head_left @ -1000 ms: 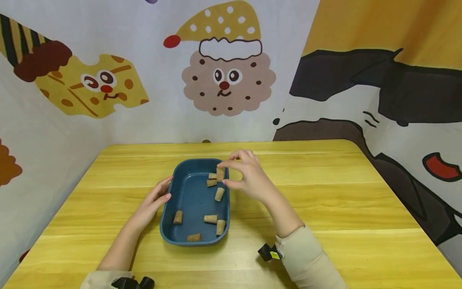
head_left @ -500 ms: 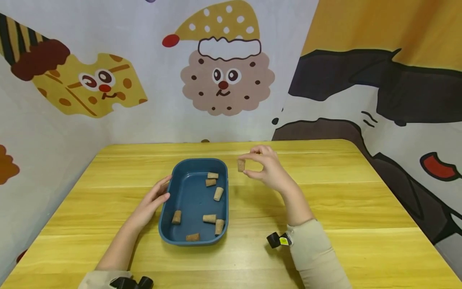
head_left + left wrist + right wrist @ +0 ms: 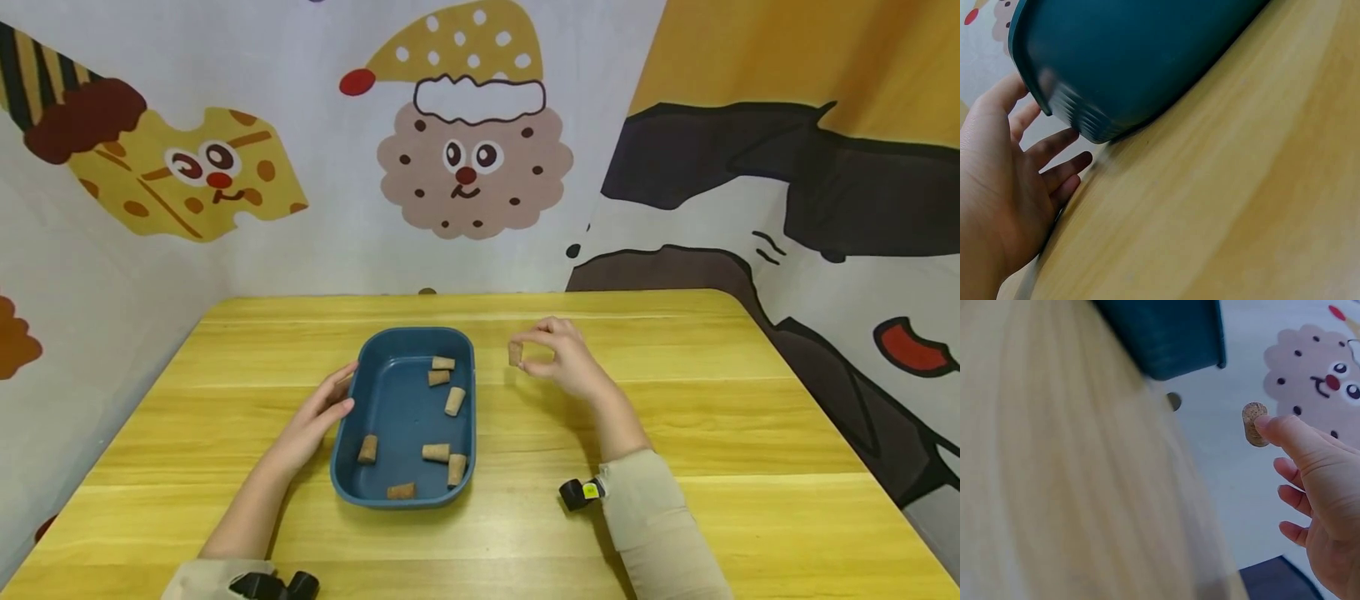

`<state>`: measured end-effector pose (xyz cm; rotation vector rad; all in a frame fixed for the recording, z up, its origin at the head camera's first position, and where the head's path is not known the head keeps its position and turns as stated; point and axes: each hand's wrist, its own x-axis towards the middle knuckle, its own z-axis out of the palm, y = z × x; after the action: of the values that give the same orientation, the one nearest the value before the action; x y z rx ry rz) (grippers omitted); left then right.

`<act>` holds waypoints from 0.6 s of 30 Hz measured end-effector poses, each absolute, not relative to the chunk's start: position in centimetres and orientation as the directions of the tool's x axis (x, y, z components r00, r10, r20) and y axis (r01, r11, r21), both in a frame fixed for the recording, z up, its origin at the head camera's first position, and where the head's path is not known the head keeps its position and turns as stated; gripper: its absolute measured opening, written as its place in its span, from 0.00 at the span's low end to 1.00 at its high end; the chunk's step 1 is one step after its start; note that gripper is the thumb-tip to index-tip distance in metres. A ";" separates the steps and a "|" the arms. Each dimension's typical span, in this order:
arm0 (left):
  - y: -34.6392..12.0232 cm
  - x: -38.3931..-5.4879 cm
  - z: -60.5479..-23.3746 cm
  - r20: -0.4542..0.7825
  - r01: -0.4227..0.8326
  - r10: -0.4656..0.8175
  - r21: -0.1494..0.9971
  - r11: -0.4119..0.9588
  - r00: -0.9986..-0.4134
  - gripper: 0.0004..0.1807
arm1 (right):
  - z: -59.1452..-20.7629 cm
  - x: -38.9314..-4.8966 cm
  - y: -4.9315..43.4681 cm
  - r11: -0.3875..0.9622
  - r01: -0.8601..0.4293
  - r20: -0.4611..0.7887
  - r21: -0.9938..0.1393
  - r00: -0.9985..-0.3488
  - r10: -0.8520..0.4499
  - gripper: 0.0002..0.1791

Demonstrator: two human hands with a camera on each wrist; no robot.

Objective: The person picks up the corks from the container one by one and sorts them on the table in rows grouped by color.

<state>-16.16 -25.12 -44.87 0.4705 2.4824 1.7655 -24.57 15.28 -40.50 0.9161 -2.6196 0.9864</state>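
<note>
Between thumb and index finger my right hand point(image 3: 564, 358) pinches a cork stopper point(image 3: 515, 353), held upright to the right of the blue tray point(image 3: 341, 467). The same cork point(image 3: 1254, 425) shows in the right wrist view above the tabletop's edge, thumb on its side. My left hand point(image 3: 311, 425) rests against the tray's left side, thumb at the rim. In the left wrist view the left hand's fingers point(image 3: 1054, 147) lie relaxed along the tray's outer wall. Several more corks lie in the tray, among them one point(image 3: 454, 401) by the right wall and one point(image 3: 367, 450) at the left.
The tray stands on a wooden table point(image 3: 712, 400), left of its middle. Behind the table hangs a cloth point(image 3: 300, 258) printed with cartoon figures. A wrist camera point(image 3: 577, 495) sits at the right sleeve, another point(image 3: 277, 585) at the left.
My right hand has lifted the cork out of the tray's far right corner, carried it right past the rim, then lowered it slightly. The left hand and the tray have stayed in place.
</note>
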 end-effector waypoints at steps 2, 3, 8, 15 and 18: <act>-25.1 -16.1 -44.8 0.126 0.210 0.276 0.931 0.298 -0.953 0.29 | -41.1 -24.7 15.4 0.594 -0.599 0.362 -0.537 -0.800 -0.479 0.21; -25.1 -16.1 -44.8 0.127 0.210 0.276 0.932 0.296 -0.953 0.29 | -41.4 -24.8 15.4 0.596 -0.593 0.355 -0.541 -0.804 -0.478 0.21; -25.0 -16.1 -44.7 0.126 0.210 0.277 0.931 0.298 -0.952 0.29 | -42.5 -25.1 15.6 0.597 -0.567 0.325 -0.568 -0.821 -0.470 0.22; -24.9 -16.2 -44.7 0.120 0.206 0.270 0.927 0.313 -0.955 0.29 | -43.6 -25.5 16.0 0.591 -0.581 0.328 -0.559 -0.810 -0.486 0.21; -24.9 -16.2 -44.7 0.125 0.209 0.272 0.929 0.307 -0.954 0.29 | -43.9 -25.6 16.1 0.592 -0.590 0.328 -0.550 -0.804 -0.496 0.21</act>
<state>-16.21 -24.88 -44.71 0.4592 2.4941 1.7584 -25.58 16.07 -43.91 0.9179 -2.6755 1.0023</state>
